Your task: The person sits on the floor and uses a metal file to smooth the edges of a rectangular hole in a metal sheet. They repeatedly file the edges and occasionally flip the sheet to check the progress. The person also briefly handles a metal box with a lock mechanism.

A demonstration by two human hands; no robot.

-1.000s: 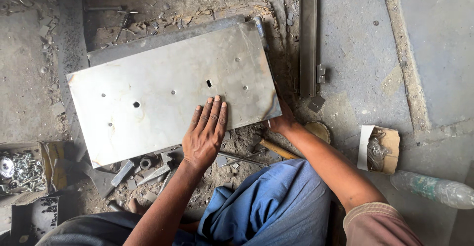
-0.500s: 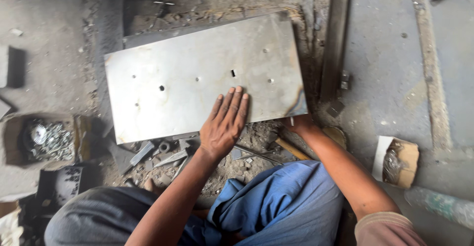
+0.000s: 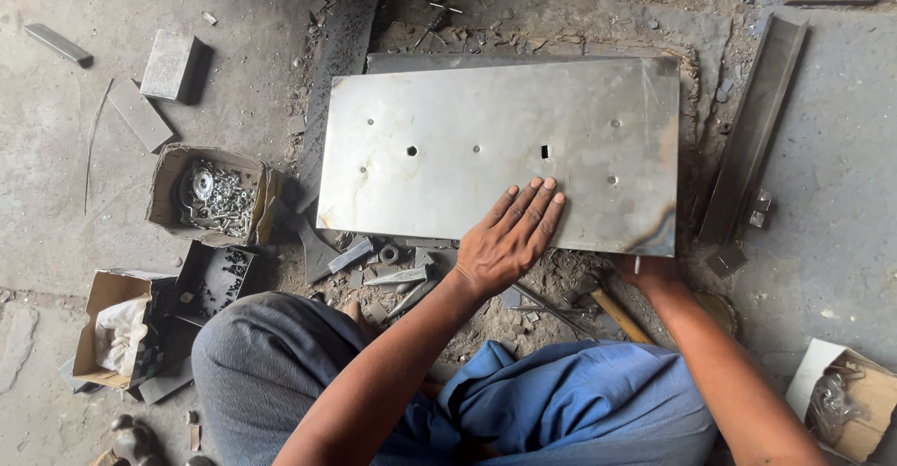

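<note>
**One steel plate, two hands, a floor of scrap**

One rectangular sheet-metal plate [image 3: 495, 148] lying flat on the gritty workshop floor, long side across the view. Six punched openings counted in it: four small round holes, one larger round hole left of centre, one short slot near the middle.

Left hand [image 3: 512, 237] spread flat, palm down, fingers together and pointing up-right, pressing on the plate's near edge just below the slot. Nothing gripped, only resting.

Right hand [image 3: 645, 268] at the plate's near right corner, mostly tucked under the edge; grip not readable, fingers hidden. One wooden hammer handle [image 3: 619, 315] just beside that wrist, touching or not cannot be told.

Left of the plate: one open cardboard box of bright fasteners [image 3: 213, 197], one dark tray [image 3: 213, 281] below it, one carton with pale cloth [image 3: 117, 326]. Two flat grey blocks [image 3: 171, 64] farther up-left. One long steel channel [image 3: 755, 129] leaning along the plate's right side. One torn carton with a plastic bag [image 3: 846, 396] at lower right. Loose metal offcuts [image 3: 392, 274] scattered along the near edge.
</note>
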